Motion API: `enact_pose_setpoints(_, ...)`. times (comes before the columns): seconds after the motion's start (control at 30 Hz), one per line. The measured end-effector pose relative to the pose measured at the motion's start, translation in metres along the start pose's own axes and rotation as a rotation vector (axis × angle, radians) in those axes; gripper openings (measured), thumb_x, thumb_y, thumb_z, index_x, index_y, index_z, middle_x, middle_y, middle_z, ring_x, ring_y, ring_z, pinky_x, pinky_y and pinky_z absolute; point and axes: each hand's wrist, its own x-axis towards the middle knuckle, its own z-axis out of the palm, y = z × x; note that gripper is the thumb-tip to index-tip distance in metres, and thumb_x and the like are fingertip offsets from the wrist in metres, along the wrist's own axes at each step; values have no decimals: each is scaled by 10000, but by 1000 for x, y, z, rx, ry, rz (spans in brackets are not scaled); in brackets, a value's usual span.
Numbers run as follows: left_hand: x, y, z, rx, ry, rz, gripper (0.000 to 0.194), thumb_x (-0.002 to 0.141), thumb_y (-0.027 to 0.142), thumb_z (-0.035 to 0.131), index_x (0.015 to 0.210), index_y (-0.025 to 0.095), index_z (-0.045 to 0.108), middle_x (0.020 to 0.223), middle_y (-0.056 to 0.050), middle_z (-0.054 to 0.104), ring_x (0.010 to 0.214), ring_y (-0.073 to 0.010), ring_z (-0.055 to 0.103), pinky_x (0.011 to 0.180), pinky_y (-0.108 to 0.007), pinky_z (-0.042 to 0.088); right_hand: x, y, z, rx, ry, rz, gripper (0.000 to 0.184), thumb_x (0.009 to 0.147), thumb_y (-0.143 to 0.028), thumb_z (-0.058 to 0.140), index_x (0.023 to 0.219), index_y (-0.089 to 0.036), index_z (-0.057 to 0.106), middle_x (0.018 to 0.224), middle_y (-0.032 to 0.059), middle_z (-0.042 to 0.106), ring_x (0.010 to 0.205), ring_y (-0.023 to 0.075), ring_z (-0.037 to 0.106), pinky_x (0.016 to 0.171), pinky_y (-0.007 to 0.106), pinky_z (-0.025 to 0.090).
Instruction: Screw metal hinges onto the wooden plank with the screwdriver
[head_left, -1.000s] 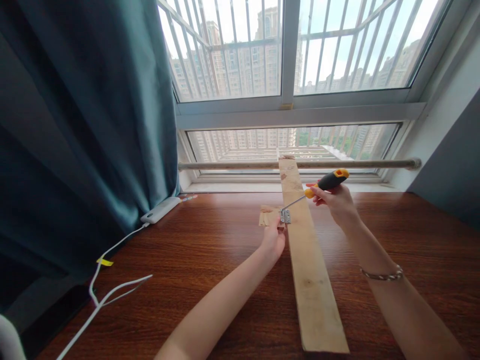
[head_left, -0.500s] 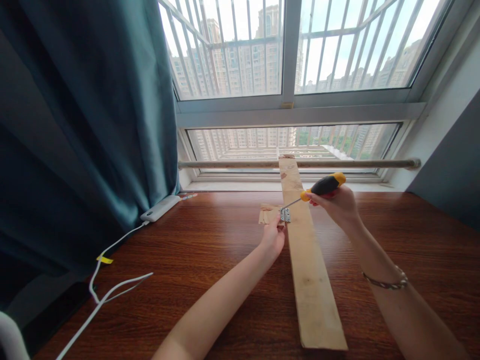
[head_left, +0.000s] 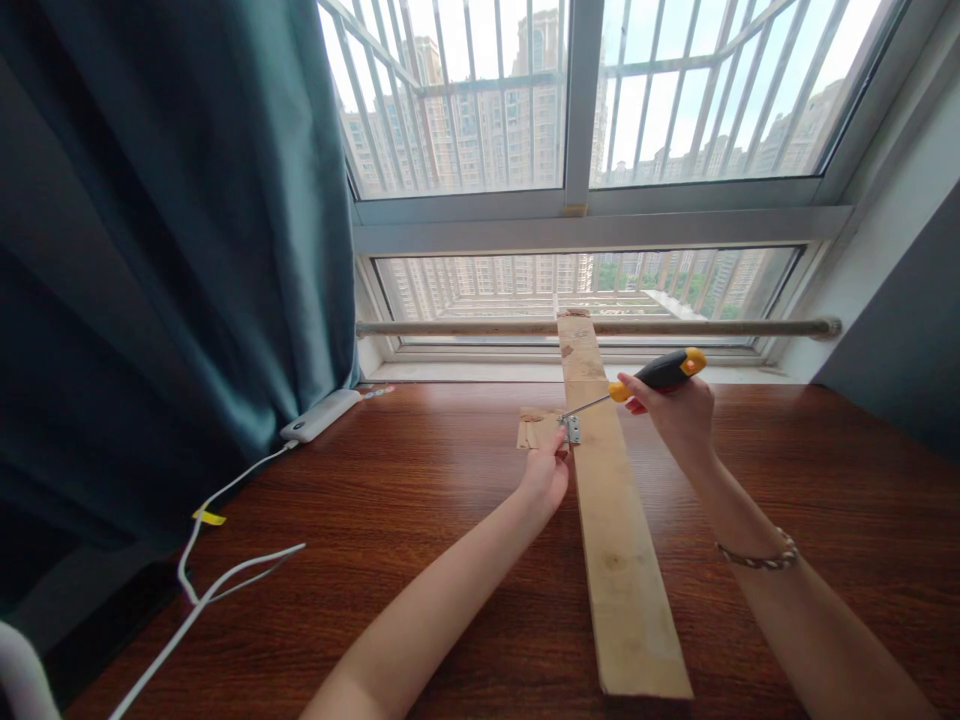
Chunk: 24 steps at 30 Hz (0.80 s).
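My right hand (head_left: 679,410) is closed around the front of a yellow-and-black screwdriver (head_left: 660,372), which slants down to the left. Its tip meets the left leaf of a small metal hinge (head_left: 574,430). That hinge spans a short wooden block (head_left: 534,428) and a long pale plank (head_left: 619,540). My left hand (head_left: 547,470) pinches the block beside the hinge, thumb on top; the fingers beneath are partly hidden. Whether a screw sits under the tip is too small to tell.
The plank lies lengthwise on a dark brown wooden tabletop (head_left: 420,480), its far end reaching the rail (head_left: 690,328) by the window. To the left are a white power strip (head_left: 322,416), white cables (head_left: 217,590) and a blue curtain (head_left: 225,200).
The screwdriver's handle has moved slightly right and looks turned in my right hand, while its tip stays at the hinge. My left hand has hardly moved.
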Motion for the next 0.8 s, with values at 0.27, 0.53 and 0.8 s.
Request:
enact_pose_setpoints(0.27,1,1,1,7,21,-16,123,793,-1,557,788,86,644,785,-83,706,666,-130,657,683,-248,549,13,16,-6,104,-241,-94,350,576,-453,784,672,-143,653,606,71,706,601,248,695,527,301,561)
enact_pose_setpoints(0.53,3,2,1,19,27,-36,112,785,-1,565,775,79,642,748,-83,696,638,-127,650,689,-252,548,6,3,-7,547,-542,43,546,507,-300,854,924,-175,525,847,74,736,531,176,672,439,238,546)
enact_pose_setpoints(0.8,3,2,-1,3,26,-17,120,777,-9,570,789,86,642,775,-78,701,653,-129,652,643,-244,552,6,6,-8,415,-328,-1,288,580,-339,814,679,-102,685,691,101,726,523,192,673,504,288,604)
